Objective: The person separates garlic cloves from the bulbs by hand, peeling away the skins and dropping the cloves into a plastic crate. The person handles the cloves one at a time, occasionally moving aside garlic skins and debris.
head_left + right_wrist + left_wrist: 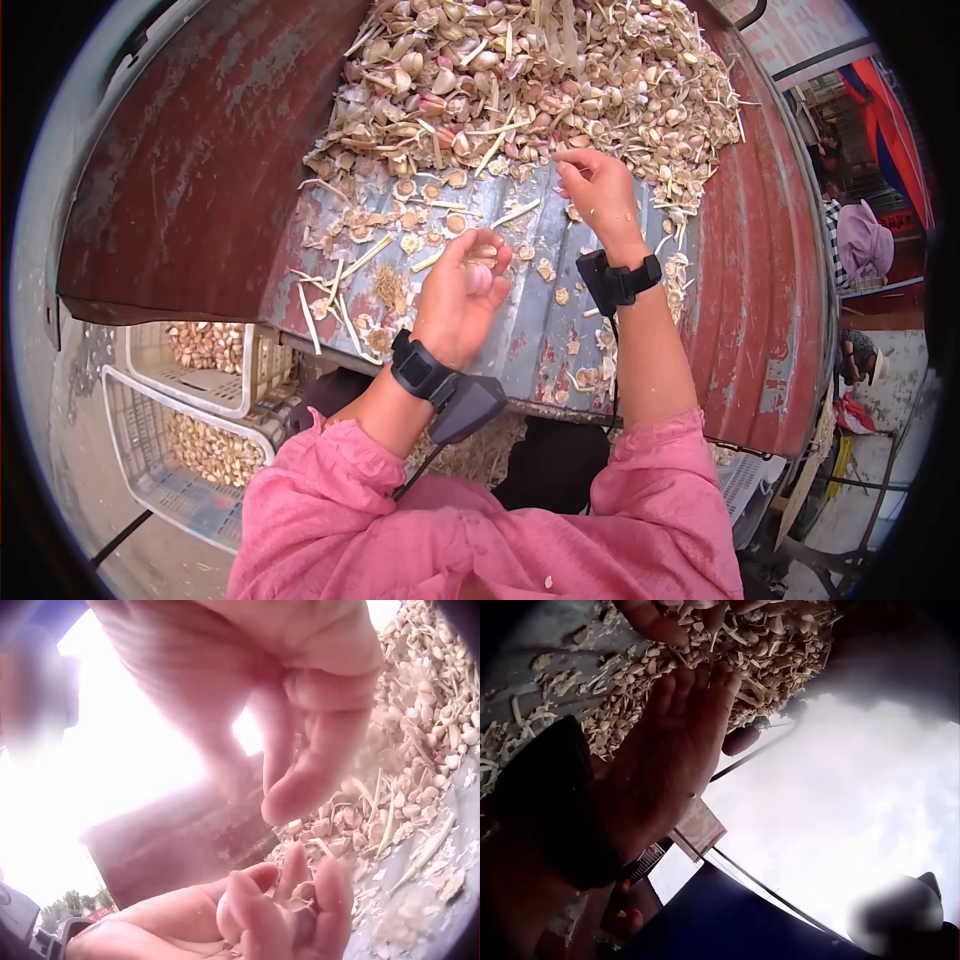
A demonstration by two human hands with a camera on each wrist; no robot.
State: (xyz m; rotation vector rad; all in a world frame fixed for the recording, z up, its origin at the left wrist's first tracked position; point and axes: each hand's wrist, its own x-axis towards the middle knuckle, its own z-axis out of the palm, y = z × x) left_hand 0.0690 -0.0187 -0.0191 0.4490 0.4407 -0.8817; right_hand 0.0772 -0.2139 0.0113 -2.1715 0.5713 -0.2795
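Observation:
My left hand (pixel 460 300) is palm up over the metal sheet, its fingers curled round garlic cloves (pixel 480 279). In the right wrist view the left hand (pixel 270 915) shows low down, with pale clove skin (pixel 301 898) between its fingers. My right hand (pixel 602 195) hovers by the near edge of the garlic pile (pixel 560 100), fingers loosely bent. From the right wrist, the right hand (pixel 300 697) hangs above the left one, and nothing shows at its fingertips. Loose cloves, dry skins and cut stalks make up the pile.
Cut root ends and stalks (pixel 375 255) litter the ribbed metal sheet (pixel 540 330). A raised rusty red panel (pixel 200 170) stands on the left. Below it, plastic crates (pixel 190 385) hold garlic cloves. A person's purple hat (pixel 865 243) shows at the far right.

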